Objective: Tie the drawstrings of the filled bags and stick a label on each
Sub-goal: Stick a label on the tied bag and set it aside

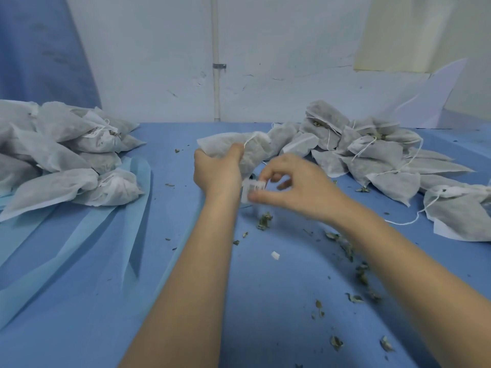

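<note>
My left hand (216, 170) grips a filled white drawstring bag (233, 147) at the middle of the blue table, fingers curled round its gathered neck. My right hand (289, 185) is just to the right of it and pinches a small white label (252, 188) between thumb and fingers; the label is blurred. A heap of filled bags with loose strings (372, 152) lies to the right. A stack of tied bags with labels (69, 155) lies at the left.
The table carries a blue cloth (106, 261) with folds at the left. Dried leaf crumbs (345, 248) are scattered at the front right, and a small white scrap (275, 255) lies near my right forearm. A white wall with a pipe (217, 75) stands behind.
</note>
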{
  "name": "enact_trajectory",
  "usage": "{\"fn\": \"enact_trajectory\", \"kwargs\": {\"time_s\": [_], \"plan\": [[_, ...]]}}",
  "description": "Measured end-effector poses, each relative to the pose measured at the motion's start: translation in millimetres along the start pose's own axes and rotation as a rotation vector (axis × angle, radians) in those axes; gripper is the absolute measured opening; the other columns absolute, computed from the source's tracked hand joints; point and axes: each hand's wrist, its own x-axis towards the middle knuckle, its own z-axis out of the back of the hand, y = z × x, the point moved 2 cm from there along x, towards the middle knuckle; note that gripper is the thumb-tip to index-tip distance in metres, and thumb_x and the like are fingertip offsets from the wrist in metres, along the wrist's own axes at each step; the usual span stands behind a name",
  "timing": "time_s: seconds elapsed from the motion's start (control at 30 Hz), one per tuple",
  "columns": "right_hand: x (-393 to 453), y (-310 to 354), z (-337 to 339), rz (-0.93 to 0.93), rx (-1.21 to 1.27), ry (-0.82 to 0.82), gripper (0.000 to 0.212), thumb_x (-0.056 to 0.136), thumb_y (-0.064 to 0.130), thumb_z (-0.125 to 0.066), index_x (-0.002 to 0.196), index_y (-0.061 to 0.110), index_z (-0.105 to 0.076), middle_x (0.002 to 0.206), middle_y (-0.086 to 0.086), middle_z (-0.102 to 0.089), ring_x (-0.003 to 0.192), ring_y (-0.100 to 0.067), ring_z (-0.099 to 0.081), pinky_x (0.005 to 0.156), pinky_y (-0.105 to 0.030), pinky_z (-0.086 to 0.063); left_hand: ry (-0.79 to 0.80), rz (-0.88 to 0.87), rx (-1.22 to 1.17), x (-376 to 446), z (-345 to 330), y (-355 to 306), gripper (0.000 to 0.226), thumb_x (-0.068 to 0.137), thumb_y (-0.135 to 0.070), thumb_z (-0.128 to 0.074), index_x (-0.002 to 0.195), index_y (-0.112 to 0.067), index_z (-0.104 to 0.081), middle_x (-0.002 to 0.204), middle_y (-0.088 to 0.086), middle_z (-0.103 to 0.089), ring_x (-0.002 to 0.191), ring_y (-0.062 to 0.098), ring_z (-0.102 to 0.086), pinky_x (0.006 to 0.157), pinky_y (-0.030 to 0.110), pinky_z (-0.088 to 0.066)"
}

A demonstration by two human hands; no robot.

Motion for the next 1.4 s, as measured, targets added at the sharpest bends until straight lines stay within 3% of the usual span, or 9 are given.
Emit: {"fn": "enact_trajectory", "kwargs": {"time_s": [0.13,0.3,0.4,0.57,0.67,0.83,0.93,1.2,1.4], "plan": [[3.9,6.6,35.2,0.069,0.057,-0.135,0.017,0.073,0.034,-0.079,0.073,0.035,-0.062,0.091,0.013,-0.049,0.079,0.005,-0.048,0.071,-0.014,-0.042,0.248,-0.017,-0.041,-8.0,-9.3,-6.2,0.041,0.071,-0.014,-0.076,0.108,-0.005,-0.063,0.101,0.009,-0.070,0.092,0.026,-0.068,0.080,0.042,-0.057],[6.0,-3.0,56.8,0.055,-0.111,-0.204,0.015,0.078,0.033,-0.076,0.082,0.025,-0.065,0.111,0.002,-0.051,0.094,-0.005,-0.044,0.070,-0.002,-0.030,0.500,-0.045,0.016,-20.7,-18.3,-7.1,0.059,0.057,-0.022,-0.077,0.111,-0.003,-0.063,0.103,0.011,-0.071,0.094,0.026,-0.069,0.083,0.041,-0.056],[5.7,-7.7,60.1,0.048,-0.147,-0.179,0.015,0.078,0.033,-0.076,0.084,0.024,-0.066,0.116,0.000,-0.052,0.103,-0.006,-0.043,0.077,-0.008,-0.029,0.543,-0.057,0.016,-23.6,-20.4,-5.5,0.049,0.065,-0.013,-0.080,0.110,-0.001,-0.064,0.101,0.011,-0.071,0.095,0.027,-0.069,0.081,0.037,-0.056],[5.5,-7.1,62.6,0.048,-0.104,-0.167,0.016,0.075,0.035,-0.077,0.077,0.027,-0.064,0.094,0.019,-0.061,0.093,0.002,-0.050,0.073,-0.009,-0.034,0.647,-0.070,-0.023,-26.6,-21.0,-6.6,0.027,0.072,-0.004,-0.070,0.098,0.000,-0.068,0.086,0.009,-0.072,0.079,0.020,-0.069,0.067,0.027,-0.054],[6.4,-10.5,59.9,0.015,-0.054,-0.179,0.020,0.077,0.031,-0.078,0.075,0.031,-0.057,0.061,0.026,-0.056,0.063,0.015,-0.047,0.057,-0.006,-0.034,0.648,-0.064,-0.056,-28.0,-20.4,-9.0,0.040,0.063,-0.010,-0.063,0.100,0.005,-0.066,0.086,0.013,-0.069,0.078,0.023,-0.066,0.068,0.028,-0.052],[4.3,-14.2,56.6,-0.016,0.120,-0.200,0.048,0.073,0.030,-0.081,0.108,0.031,-0.048,0.087,0.019,-0.060,0.085,0.010,-0.055,0.062,-0.002,-0.040,0.695,-0.056,-0.063,-30.0,-18.5,-8.8,0.048,0.062,-0.012,-0.066,0.106,0.007,-0.063,0.093,0.014,-0.069,0.084,0.025,-0.066,0.075,0.033,-0.053],[5.4,-16.9,55.6,-0.068,0.159,-0.161,0.032,0.078,0.030,-0.077,0.102,0.032,-0.057,0.095,0.017,-0.062,0.080,0.009,-0.056,0.059,-0.002,-0.041,0.654,-0.057,0.020,-32.0,-18.3,-5.4,0.061,0.055,-0.012,-0.077,0.113,-0.001,-0.061,0.104,0.014,-0.070,0.097,0.028,-0.068,0.092,0.045,-0.052],[5.6,-25.2,44.6,-0.124,0.364,-0.278,0.013,0.074,0.025,-0.081,0.081,0.026,-0.069,0.085,0.004,-0.072,0.081,-0.011,-0.066,0.082,-0.031,-0.053,0.640,-0.050,0.135,-31.2,-21.2,0.1,0.065,0.049,-0.011,-0.075,0.112,-0.002,-0.060,0.105,0.015,-0.069,0.100,0.028,-0.066,0.093,0.051,-0.050],[4.6,-30.9,36.5,-0.065,0.403,-0.349,0.004,0.083,0.027,-0.073,0.087,0.028,-0.072,0.084,0.014,-0.070,0.084,-0.003,-0.064,0.079,-0.023,-0.048,0.582,-0.017,0.006,-30.9,-23.1,0.6,0.040,0.061,-0.012,-0.078,0.098,-0.005,-0.068,0.091,0.011,-0.073,0.086,0.026,-0.071,0.079,0.040,-0.056]]}}
